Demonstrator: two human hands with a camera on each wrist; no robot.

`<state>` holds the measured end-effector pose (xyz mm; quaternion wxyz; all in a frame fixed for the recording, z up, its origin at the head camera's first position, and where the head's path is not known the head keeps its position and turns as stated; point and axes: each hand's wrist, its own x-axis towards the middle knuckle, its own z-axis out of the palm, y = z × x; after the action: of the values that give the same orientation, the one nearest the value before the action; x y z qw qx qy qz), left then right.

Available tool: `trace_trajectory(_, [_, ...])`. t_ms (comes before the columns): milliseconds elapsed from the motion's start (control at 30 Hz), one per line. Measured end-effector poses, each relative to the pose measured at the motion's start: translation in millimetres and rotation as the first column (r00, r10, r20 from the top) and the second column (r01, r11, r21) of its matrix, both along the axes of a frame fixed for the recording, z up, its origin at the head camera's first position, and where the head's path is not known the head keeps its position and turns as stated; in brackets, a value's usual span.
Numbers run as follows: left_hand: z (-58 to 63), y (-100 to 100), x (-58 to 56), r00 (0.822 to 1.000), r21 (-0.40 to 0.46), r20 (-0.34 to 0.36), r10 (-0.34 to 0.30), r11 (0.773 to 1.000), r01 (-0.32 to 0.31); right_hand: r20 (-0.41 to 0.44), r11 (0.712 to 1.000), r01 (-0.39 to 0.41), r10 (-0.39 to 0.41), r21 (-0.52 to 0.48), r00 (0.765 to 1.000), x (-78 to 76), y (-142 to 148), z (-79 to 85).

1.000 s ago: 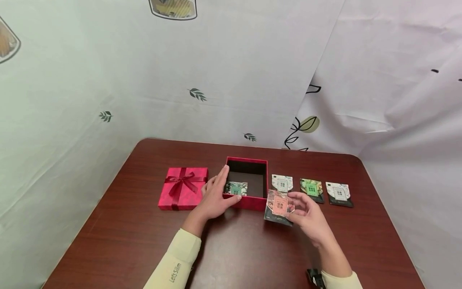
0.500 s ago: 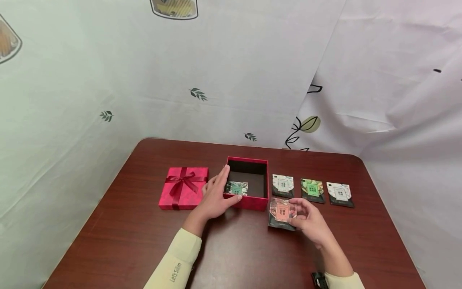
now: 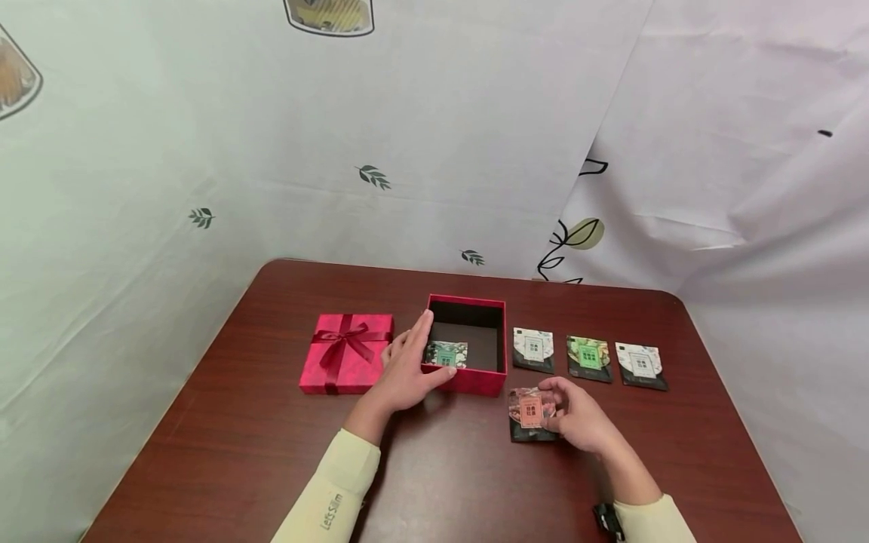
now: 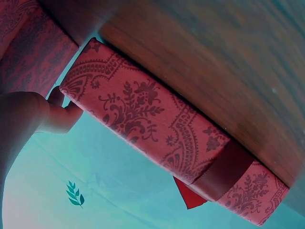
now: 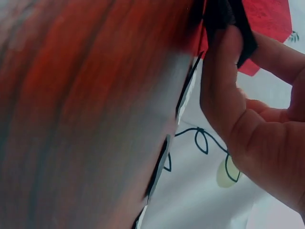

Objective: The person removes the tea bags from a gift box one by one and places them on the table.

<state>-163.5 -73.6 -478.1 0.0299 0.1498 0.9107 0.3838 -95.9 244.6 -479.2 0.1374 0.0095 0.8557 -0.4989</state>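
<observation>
Inward, right hand [image 3: 577, 415] on red sachet [image 3: 529, 413]

I look forward and down through the head camera, high and well back, over tabletop [image 3: 434, 467] and leaf-printed backdrop [image 3: 441, 113]. My left-wrist view is low, steeply rolled, close to the ribboned red lid [image 4: 138, 109]. My right-wrist view — sideways, skimming that tabletop — crowds the right hand [image 5: 264, 138] and sachet [image 5: 224, 14], both shared with the head view.

- L sleeve [image 3: 326, 494]: pale yellow, dk lettering [image 3: 330, 513] on forearm, approx. "Let's Slim"
- R sleeve [image 3: 655, 522]: same col., only lower end vis.
- Blk item [image 3: 607, 520] by R cuff, details unclear
- L hand [image 3: 403, 367] & R hand [image 3: 580, 418]: bare
</observation>
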Motion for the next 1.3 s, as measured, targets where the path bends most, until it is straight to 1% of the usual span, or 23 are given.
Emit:
trace_trajectory(100, [0.4, 0, -0.5, 1.0, -0.003, 0.009, 0.004, 1.0, -0.003, -0.029, 0.995, -0.023, 0.026, 0.099, 0.999, -0.5, 0, -1.3])
trace_trajectory(200, [0.3, 0, -1.0, 1.0, -0.003, 0.005, 0.005, 1.0, -0.005, -0.047, 0.979, -0.037, 0.048, 0.2, 0.998, -1.3, -1, -1.8])
trace_trajectory(300, [-0.3, 0, -1.4, 1.0, -0.009, 0.011, 0.005, 1.0, -0.005, -0.039, 0.96, -0.047, 0.061, 0.278, 0.997, -2.1, -1, -1.8])
trace_trajectory(400, [-0.8, 0, -1.7, 1.0, -0.013, 0.017, 0.002, 1.0, -0.002, -0.025, 0.944, -0.055, 0.067, 0.326, 0.997, -2.3, -3, -2.1])
trace_trajectory(633, [-0.9, -1, -1.6, 1.0, -0.002, 0.009, -0.003, 1.0, 0.003, -0.043, 0.924, -0.07, 0.092, 0.376, 0.995, -3.3, -8, -0.2])
trace_trajectory(833, [-2.3, -1, -1.8, 1.0, -0.002, 0.009, -0.002, 1.0, 0.002, -0.032, 0.907, -0.067, 0.088, 0.416, 0.996, -3.0, -11, -2.9])
trace_trajectory(1033, [-3.1, -1, -2.0, 1.0, -0.002, 0.008, 0.001, 1.0, -0.001, -0.039, 0.901, -0.064, 0.089, 0.428, 0.995, -2.7, -12, -3.3])
trace_trajectory(1300, [-2.7, -1, -1.3, 1.0, 0.016, 0.007, 0.002, 1.0, -0.003, -0.048, 0.901, -0.053, 0.081, 0.43, 0.996, -0.5, -9, 2.2])
